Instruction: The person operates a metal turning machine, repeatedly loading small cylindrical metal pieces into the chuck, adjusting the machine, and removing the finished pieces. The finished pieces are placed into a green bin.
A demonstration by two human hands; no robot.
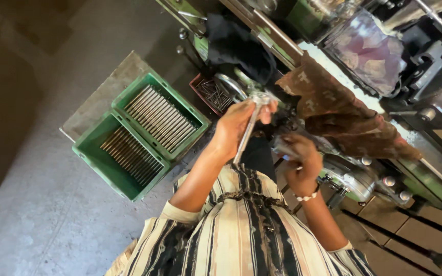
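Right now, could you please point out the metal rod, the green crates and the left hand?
metal rod [245, 139]: head view, mid-shaft.
green crates [120, 105]: head view, rim between the two.
left hand [233, 128]: head view, back of the hand.

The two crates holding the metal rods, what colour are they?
Green crates, seen in the head view.

No labels, signs or screens show here. The only containers are two open green plastic crates [141, 134], rectangular, set side by side and touching on a grey slab on the floor, each filled with a row of thin metal rods, and a small reddish tray [212, 94] of dark rods just beside them, near the foot of the green machine.
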